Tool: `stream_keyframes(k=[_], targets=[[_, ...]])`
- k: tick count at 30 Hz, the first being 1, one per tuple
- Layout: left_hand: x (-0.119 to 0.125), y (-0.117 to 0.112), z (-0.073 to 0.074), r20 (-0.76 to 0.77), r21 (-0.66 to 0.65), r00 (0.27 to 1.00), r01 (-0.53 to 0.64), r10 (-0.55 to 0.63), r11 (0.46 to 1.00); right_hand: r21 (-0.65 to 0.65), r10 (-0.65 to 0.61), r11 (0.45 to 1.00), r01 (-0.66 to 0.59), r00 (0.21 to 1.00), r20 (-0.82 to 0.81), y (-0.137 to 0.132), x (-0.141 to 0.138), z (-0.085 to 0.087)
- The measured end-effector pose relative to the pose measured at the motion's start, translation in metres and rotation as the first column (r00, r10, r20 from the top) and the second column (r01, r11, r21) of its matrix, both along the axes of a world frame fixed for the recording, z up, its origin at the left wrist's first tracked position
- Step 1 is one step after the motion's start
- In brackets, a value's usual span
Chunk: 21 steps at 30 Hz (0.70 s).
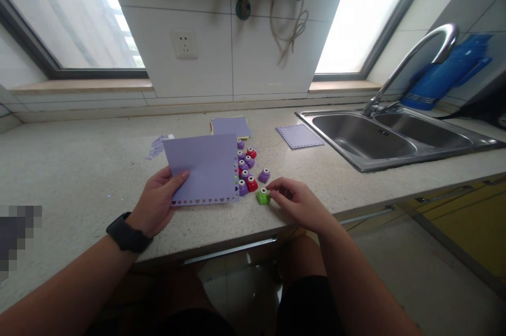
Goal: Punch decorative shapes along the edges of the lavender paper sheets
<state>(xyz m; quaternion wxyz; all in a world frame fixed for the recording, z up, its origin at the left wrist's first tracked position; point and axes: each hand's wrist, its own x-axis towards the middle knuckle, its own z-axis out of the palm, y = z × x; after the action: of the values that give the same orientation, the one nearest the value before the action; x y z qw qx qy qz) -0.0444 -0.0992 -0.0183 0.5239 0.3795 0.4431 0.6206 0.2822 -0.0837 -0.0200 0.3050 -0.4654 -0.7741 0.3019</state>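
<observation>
My left hand [158,193] grips a purple sheet of paper [201,167] by its left edge, thumb on top. Small punched shapes run along the sheet's bottom and right edges. Beside the sheet, my right hand [292,199] has its fingertips at a green craft punch [263,196] on the counter; whether they pinch it or only touch it is hard to see. Several purple and red craft punches cluster at the sheet's right edge, among them a red punch [252,183] and a purple punch [264,175]. The sheet hides part of this group.
A stack of purple paper [230,127] lies behind the punches. Farther right, a purple sheet with punched edges [299,136] rests near the steel sink [363,135]. Purple paper bits [157,147] are scattered to the left. A blue thermos [446,72] stands behind the tap [411,61].
</observation>
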Motion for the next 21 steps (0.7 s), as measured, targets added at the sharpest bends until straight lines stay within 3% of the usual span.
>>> stream_keyframes(k=[7, 14, 21], targets=[[0.0019, -0.0013, 0.0029, -0.033, -0.006, 0.999, -0.013, 0.013, 1.0, 0.005, 0.072, 0.997, -0.072, 0.997, -0.018, -0.0017, -0.0002, -0.0005], [0.0035, -0.0006, 0.0039, -0.065, -0.009, 0.998, -0.027, 0.026, 1.0, 0.082, 0.139, 0.986, -0.147, 0.986, 0.094, -0.0022, -0.0031, 0.0045], [0.0031, -0.0012, 0.0036, -0.045, -0.008, 0.999, -0.01, 0.01, 1.0, 0.051, 0.028, 0.998, -0.032, 0.997, 0.07, -0.0028, -0.0051, -0.0001]])
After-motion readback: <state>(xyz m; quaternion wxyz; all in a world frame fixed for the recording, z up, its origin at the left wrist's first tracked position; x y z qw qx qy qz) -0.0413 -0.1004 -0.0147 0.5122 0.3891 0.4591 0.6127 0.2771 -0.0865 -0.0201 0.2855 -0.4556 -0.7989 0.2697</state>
